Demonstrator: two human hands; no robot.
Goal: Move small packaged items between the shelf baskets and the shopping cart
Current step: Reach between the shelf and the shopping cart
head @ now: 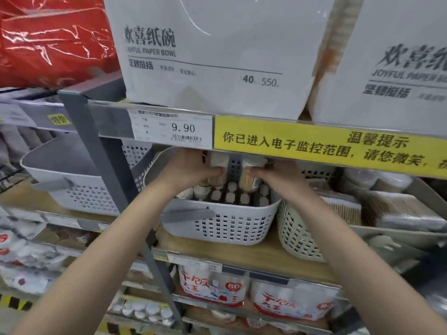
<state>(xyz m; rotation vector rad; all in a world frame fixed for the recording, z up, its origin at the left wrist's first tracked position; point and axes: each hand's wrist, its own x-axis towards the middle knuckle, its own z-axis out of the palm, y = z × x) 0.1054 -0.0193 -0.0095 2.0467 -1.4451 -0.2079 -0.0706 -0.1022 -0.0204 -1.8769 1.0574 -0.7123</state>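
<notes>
Both my hands reach into a white perforated shelf basket point(225, 228) under the upper shelf edge. My left hand point(191, 169) grips a small cylindrical toothpick container point(219, 163) held upright over the basket. My right hand point(273, 176) grips another toothpick container point(251, 180), also upright. One more small container point(200, 189) stands in the basket's left corner. The basket floor shows its grid of holes. The shopping cart is out of view.
A second white basket point(79, 189) sits to the left, beyond a grey upright post point(106, 160). A pale green basket point(297, 233) and packs of toothpicks point(343, 209) lie to the right. Paper bowl packs point(212, 56) stand on the shelf above; red-printed packs point(212, 288) below.
</notes>
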